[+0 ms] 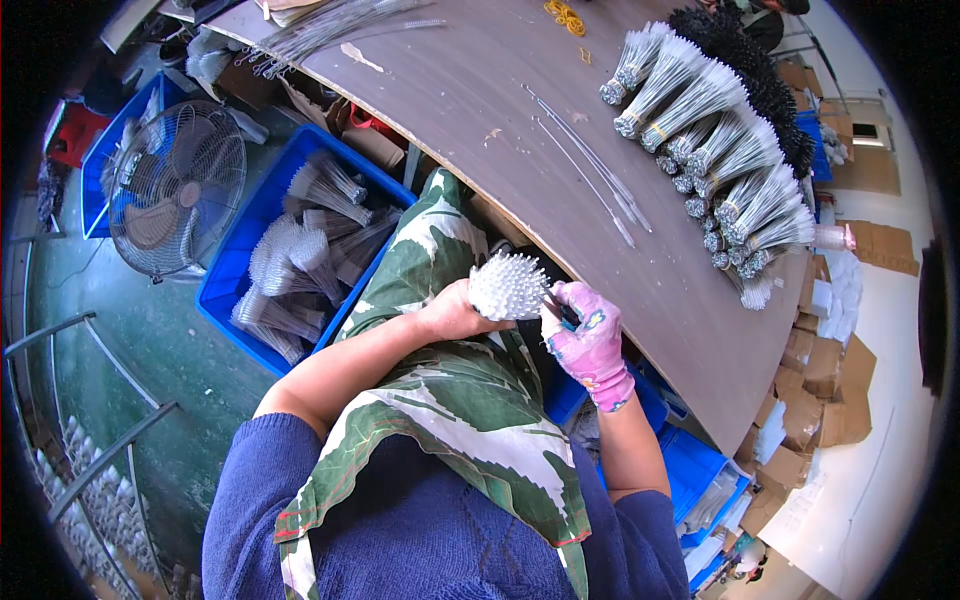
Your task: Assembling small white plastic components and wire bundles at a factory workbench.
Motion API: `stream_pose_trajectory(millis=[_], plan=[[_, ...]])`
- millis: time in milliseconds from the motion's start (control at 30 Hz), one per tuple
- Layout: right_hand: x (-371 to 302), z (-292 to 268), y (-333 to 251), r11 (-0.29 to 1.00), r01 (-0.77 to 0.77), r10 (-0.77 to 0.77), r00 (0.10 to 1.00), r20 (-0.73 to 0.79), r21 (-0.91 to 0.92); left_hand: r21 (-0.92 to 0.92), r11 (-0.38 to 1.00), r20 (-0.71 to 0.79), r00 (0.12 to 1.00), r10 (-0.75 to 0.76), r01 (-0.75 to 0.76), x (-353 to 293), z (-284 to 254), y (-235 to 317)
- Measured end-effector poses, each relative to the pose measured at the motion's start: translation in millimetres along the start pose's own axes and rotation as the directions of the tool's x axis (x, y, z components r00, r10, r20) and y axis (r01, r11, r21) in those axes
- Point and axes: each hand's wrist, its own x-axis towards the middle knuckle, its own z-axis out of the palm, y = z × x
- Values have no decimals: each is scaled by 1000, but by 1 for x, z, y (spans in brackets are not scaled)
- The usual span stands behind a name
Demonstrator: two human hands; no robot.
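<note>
My bare left hand (458,312) is closed round a bundle of thin wire brushes (508,288) above my lap. The white bristle tips face up in a rounded head, and the stems below are mostly hidden. My right hand (588,340), in a pink patterned glove, is at the bundle's right side. Its thumb and fingers are pinched together around something small and dark, too hidden to name. Beyond my hands, a few loose wire brushes (590,165) lie on the brown table (480,110).
Many tied brush bundles (715,140) stand and lie at the table's right, beside black-bristled ones (760,80). Yellow rubber bands (565,16) and loose wires (340,30) lie farther back. On the left are a blue bin (232,318) of bundles and a fan (180,190).
</note>
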Motion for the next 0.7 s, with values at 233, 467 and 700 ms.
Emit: stream_pose_trajectory(millis=[233, 467, 700], plan=[[-9, 7, 7, 998, -62, 60, 996, -59, -18, -90, 996, -19, 1000, -3, 1, 0, 5, 0], [-26, -7, 42, 891, -252, 96, 917, -387, -377, -180, 981, 159, 986, -42, 70, -1, 11, -2], [-22, -3, -6, 999, -44, 37, 954, -298, -17, -79, 990, 135, 985, -105, 116, -1, 13, 1]])
